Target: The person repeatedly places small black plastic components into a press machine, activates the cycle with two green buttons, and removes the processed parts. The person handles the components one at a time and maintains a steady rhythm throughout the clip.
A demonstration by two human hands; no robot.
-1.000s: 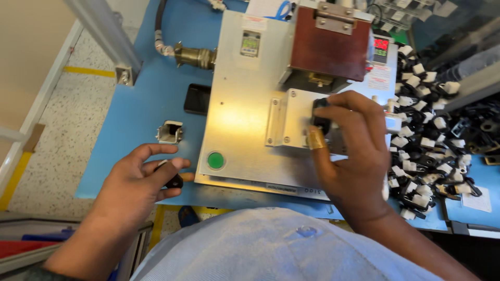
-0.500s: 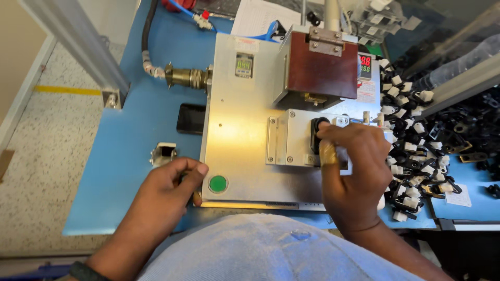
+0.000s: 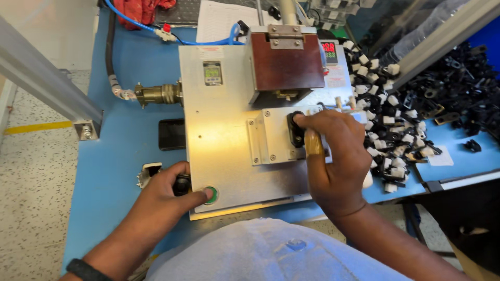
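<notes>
Compared with half a second ago, our left hand (image 3: 161, 200) has moved from the edge of the metal plate onto the green button (image 3: 210, 195): the thumb now lies on the button, while the other fingers are curled around a small black part (image 3: 182, 184) which rests in the palm. We judge that the machine is being started, so the piece on the fixture must already be seated. Our right hand (image 3: 333, 156) has stayed in almost the same place, on the small fixture block (image 3: 273, 136) in the middle of the plate. Its fingers are bent and close together, and the fingertips press on a black piece (image 3: 297, 130) that sits in the slot of the block; one finger wears a yellowish finger cot (image 3: 314, 144). We cannot tell whether the hand grips this piece or only holds it down. The black piece is small, dark and oblong, and it stands directly under the brown press head (image 3: 288, 62), so it is in the working position. The shiny metal plate (image 3: 224, 135) lies on the blue worktop (image 3: 125, 130). On the right of it there is a heap of small black and white parts (image 3: 396, 125), and more black parts are farther right. On the left a brass connector (image 3: 159, 94) enters the plate, and a dark flat rectangle (image 3: 172, 134) lies beside the plate.
</notes>
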